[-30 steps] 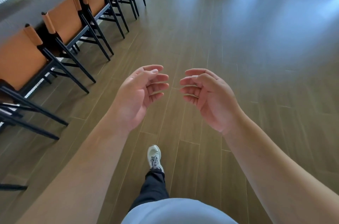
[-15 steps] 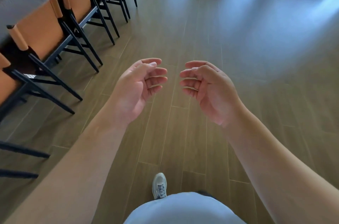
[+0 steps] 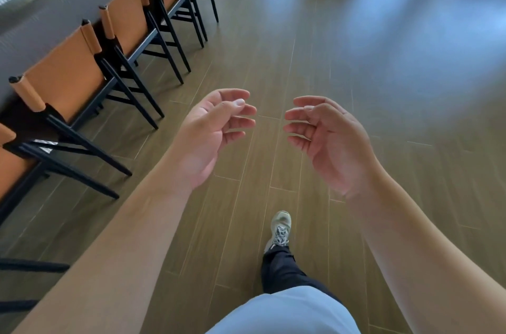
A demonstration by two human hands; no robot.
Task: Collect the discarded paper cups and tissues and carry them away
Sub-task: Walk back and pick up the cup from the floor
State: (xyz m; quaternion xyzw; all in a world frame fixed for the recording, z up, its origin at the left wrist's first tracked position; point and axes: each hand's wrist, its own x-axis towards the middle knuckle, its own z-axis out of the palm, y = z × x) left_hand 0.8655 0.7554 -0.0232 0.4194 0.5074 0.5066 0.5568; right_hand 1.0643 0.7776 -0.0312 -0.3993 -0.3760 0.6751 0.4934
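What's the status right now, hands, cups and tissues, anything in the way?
Left hand and right hand open, empty. No cups or tissues in view. Chairs along left side, wood floor ahead bare.

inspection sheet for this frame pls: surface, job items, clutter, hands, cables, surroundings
Surface: wood-plank floor, pale light patches at the upper right.
Job's things: nothing seen; no paper cups or tissues in view.
Clutter: nothing seen.
Hands: left hand and right hand held out in front, palms facing each other, fingers loosely curled, both holding nothing and apart from each other.
Cables: nothing seen.
Surroundings: row of chairs with tan backs and black frames along the left, backs toward the person, drawn up to a grey table edge. One shoe forward on the floor, dark trouser leg above it.
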